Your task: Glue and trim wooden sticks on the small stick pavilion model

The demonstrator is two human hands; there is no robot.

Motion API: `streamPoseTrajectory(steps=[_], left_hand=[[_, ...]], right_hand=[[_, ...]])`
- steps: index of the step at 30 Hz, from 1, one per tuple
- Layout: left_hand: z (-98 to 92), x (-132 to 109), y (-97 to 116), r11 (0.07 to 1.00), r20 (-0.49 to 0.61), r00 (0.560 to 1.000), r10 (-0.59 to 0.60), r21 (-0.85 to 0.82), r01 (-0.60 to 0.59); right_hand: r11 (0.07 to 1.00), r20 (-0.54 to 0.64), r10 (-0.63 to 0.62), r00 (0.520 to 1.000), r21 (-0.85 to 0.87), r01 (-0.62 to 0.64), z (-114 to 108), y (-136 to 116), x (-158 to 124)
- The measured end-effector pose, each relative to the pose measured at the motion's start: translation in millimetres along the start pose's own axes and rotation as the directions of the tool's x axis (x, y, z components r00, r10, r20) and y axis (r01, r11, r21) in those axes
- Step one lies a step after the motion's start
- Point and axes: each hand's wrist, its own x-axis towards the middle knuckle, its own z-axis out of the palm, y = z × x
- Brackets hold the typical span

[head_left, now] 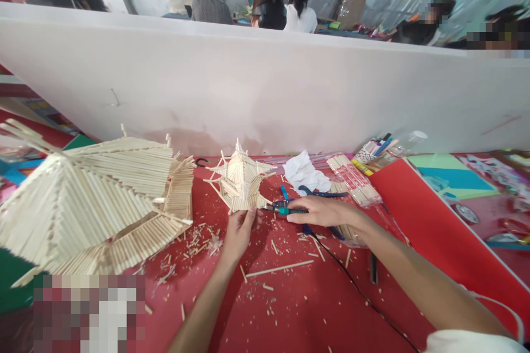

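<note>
A small pagoda-like roof model (pixel 240 176) made of thin wooden sticks stands on the red table in front of me. My left hand (pixel 240 229) pinches its near lower edge between thumb and fingers. My right hand (pixel 317 210) is closed around pliers with teal-and-dark handles (pixel 285 211). Their metal tip points left, close to the model's near right corner and my left fingertips; whether it touches a stick I cannot tell. Just behind the right hand lies a dark blue plier-like tool (pixel 325 194), partly covered. A loose long stick (pixel 279 268) lies nearer to me.
A larger stick-built roof (pixel 95 193) fills the left side. Behind the right hand are crumpled white tissue (pixel 306 172), packed sticks (pixel 354 179) and a pen holder (pixel 372 149). A black cable (pixel 351 281) crosses the scrap-strewn table (pixel 298 309). A white partition (pixel 248 83) separates other people.
</note>
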Motion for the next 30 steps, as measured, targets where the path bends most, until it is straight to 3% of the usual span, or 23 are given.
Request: streamPoseTrajectory(steps=[12,18,30], left_hand=[[1.0,0,1,1.0,0.004,1.0,0.007,-0.006,-0.007],[1.2,1,0,1.0,-0.008,1.0,0.007,-0.005,-0.007],[1.8,0,1,1.0,-0.012,1.0,0.028,0.009,-0.028]], right_hand=[[0.998,-0.071,0.048,0.996,0.05,-0.044,15,0,-1],[1.0,-0.195,-0.023,0.981,-0.005,0.022,27,5,7],[0.999,-0.234,-0.034,0.972,-0.049,0.023,30,5,7]])
